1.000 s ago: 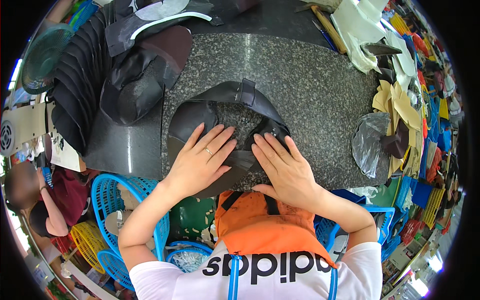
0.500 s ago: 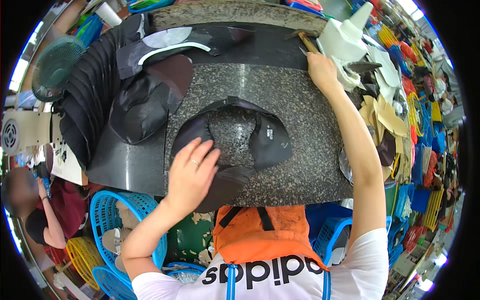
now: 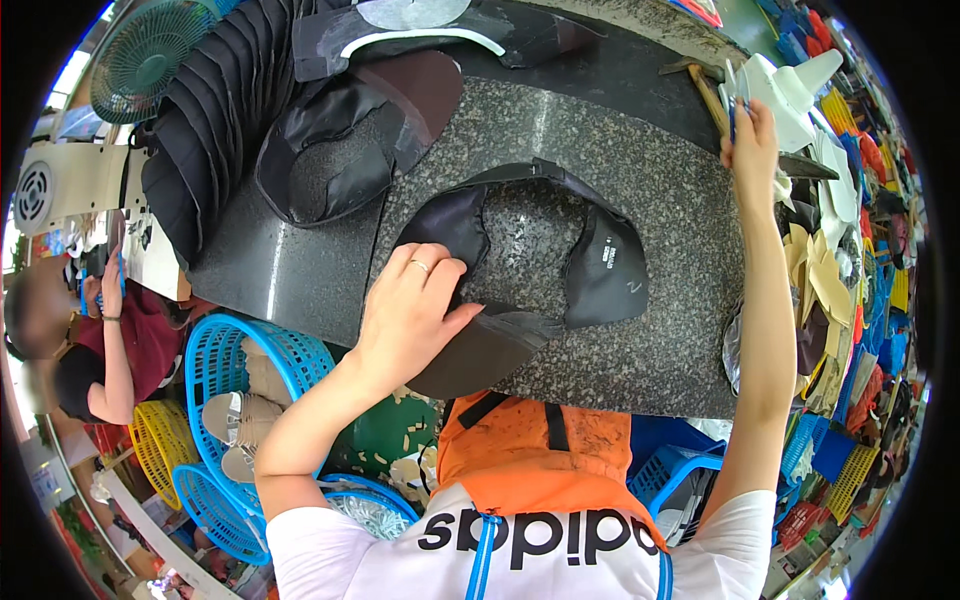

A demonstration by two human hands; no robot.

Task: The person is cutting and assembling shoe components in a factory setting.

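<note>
A black shoe upper (image 3: 608,270) lies opened out in a ring on the speckled stone slab (image 3: 680,300), its dark brown tongue-like flap (image 3: 480,355) pointing toward me. My left hand (image 3: 415,310) is on its left side, fingers bent over the edge and thumb near the flap; the fingertips are partly hidden. At the far right, my right hand (image 3: 752,150) is raised, closed round what looks like scissors with blue handles (image 3: 738,100), silvery points upward. Beside it a hammer (image 3: 708,95) lies with its wooden handle toward me.
Another black upper (image 3: 330,195) lies at left, beside a row of stacked black pieces (image 3: 215,110). A white squeeze bottle (image 3: 790,90) and tan scraps (image 3: 815,280) crowd the right. Below left stands a blue basket (image 3: 200,370) with shoes. Another person (image 3: 115,370) sits at far left.
My right hand has drawn away from beside the hammer and now holds the blue-handled scissors. My left fingers have curled over the upper's edge. The whole view has shifted.
</note>
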